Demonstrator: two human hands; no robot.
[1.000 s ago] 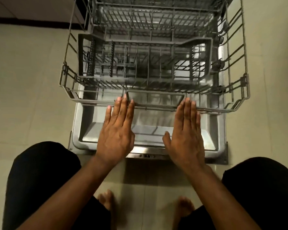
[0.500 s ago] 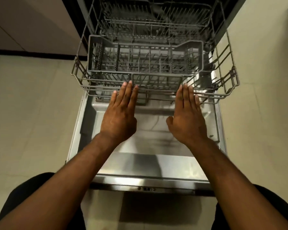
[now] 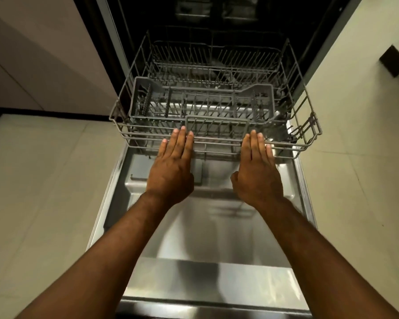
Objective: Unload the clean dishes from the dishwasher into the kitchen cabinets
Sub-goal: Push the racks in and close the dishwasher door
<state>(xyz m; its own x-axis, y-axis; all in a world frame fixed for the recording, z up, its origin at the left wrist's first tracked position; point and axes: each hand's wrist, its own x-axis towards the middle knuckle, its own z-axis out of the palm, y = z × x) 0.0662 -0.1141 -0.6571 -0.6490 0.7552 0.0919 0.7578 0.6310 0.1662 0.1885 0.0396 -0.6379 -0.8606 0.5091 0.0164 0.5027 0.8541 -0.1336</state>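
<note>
Pressing flat on the front rail of the rack [image 3: 217, 141] with left hand [image 3: 171, 166] and right hand [image 3: 257, 171], fingers straight, gripping nothing. Could skew the rack on its runners with an uneven shove and jam it halfway. Could also nip fingertips against the wire if slid in fast. Sitting partly out over the open door [image 3: 205, 238], back end inside the dishwasher [image 3: 115, 42]. Holding only a grey basket [image 3: 134, 97], seemingly bare. No dishes in sight; upper part too dark to tell.
</note>
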